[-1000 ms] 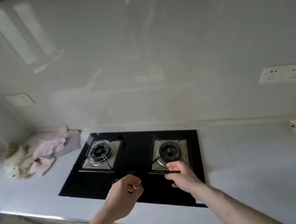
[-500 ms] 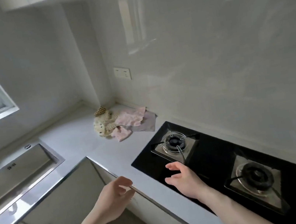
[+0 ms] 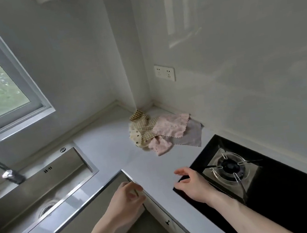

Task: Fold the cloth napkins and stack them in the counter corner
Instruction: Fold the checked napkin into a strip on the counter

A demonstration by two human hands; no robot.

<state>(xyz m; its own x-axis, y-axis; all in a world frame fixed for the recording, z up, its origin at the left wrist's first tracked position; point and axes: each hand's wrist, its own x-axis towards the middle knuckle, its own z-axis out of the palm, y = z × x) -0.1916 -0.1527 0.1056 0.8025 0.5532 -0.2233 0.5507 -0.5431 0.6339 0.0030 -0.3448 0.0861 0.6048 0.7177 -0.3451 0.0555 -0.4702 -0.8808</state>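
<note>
Both hands empty: left hand [image 3: 125, 201] loosely curled, right hand [image 3: 192, 185] relaxed with fingers apart above the counter [image 3: 113, 149]. Crumpled napkins [image 3: 163, 133] lie untouched in the corner; no legible writing

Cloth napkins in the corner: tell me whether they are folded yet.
Unfolded: the pink, grey, checked and dotted cloth napkins lie crumpled in a loose, overlapping heap, untouched by either hand.

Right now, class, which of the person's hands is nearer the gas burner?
Right. The right hand hovers just left of the gas burner, over the hob's edge; the left hand is farther left, at the counter's edge.
</note>
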